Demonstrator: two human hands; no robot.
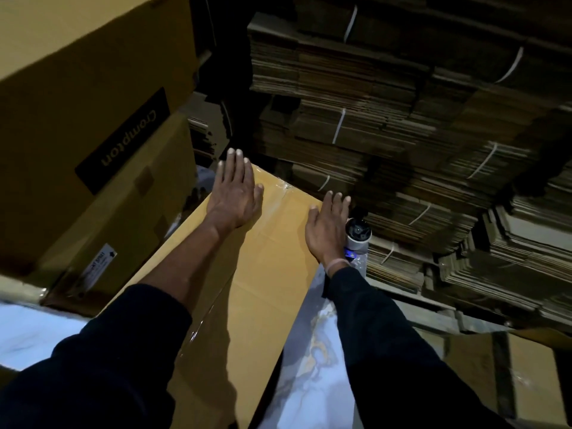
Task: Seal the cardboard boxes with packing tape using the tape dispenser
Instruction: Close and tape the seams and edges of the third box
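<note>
Behind everything, bundles of flattened cardboard (pixel 402 125) are stacked high. To your left stands a big printed carton (pixel 86 144). Before you, the long cardboard box (pixel 247 289) lies on the marbled surface (pixel 312 366), clear tape (pixel 272 205) shining along its top seam. Your 2 hands lie flat with straight fingers on it: left hand (pixel 233 193), right hand (pixel 326 230). A white roll-like object (pixel 357 235) sits just beside your right hand.

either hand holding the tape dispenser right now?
No: the left hand and right hand both lie flat, fingers straight, on top of the cardboard box, gripping nothing.
</note>
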